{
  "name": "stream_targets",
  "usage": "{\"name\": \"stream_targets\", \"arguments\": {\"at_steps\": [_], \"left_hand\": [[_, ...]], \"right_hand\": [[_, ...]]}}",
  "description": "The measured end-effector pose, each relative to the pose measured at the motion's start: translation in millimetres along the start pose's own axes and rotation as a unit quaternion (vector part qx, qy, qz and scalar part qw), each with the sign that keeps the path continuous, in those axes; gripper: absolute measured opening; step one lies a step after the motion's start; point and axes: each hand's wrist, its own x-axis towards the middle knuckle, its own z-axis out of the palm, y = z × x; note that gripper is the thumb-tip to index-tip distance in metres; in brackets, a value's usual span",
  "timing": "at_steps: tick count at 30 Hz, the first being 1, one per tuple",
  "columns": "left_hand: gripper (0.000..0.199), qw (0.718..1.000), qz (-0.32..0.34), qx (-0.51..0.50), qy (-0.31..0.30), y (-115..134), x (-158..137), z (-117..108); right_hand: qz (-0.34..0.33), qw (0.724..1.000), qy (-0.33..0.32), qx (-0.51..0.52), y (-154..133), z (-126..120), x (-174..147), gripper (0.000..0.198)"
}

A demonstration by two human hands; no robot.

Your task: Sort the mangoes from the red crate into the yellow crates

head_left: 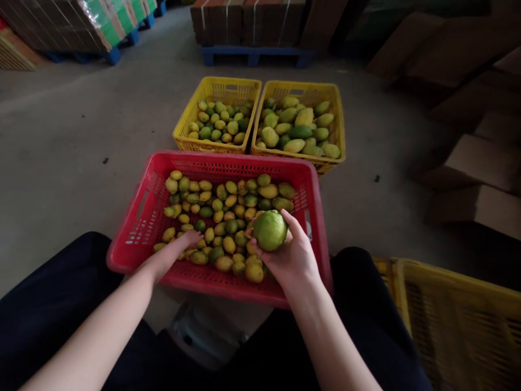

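In my right hand point(295, 255) rests a large, round green lemon point(270, 230), with thumb and fingers curled around it. It is held above the right part of a red plastic crate point(142, 217). Down among the yellow and green lemons point(229, 244) in that crate is my left hand point(190, 239), toward the left side. Its fingertips touch or nearly touch the fruit; how far they are closed does not show clearly.
Beyond the red crate stand two yellow crates: the left one point(179, 130) holds smaller lemons, the right one point(341, 130) larger ones. Another yellow crate point(401, 288) is at lower right. Cardboard boxes point(484, 163) lie along the right. Loaded blue pallets point(254, 53) stand at the back.
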Motion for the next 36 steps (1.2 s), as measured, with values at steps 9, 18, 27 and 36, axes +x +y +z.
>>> {"name": "stream_targets", "arguments": {"at_steps": [9,18,27,36], "left_hand": [[0.024,0.993,-0.003,-0.113,0.032,18,-10,-30],[0.045,0.861,0.084,-0.495,0.073,34,-97,-109],[0.034,0.529,0.151,-0.835,-0.015,84,-188,-107],[0.037,0.560,0.226,-0.796,0.045,99,-187,-117]], "right_hand": [[-0.009,1.000,-0.022,-0.021,1,0,10,0.019],[0.018,0.977,-0.163,-0.133,20,15,5,0.025],[0.028,0.975,-0.157,-0.152,55,9,17,0.030],[-0.264,0.908,-0.209,-0.249,41,13,1,0.037]]}}
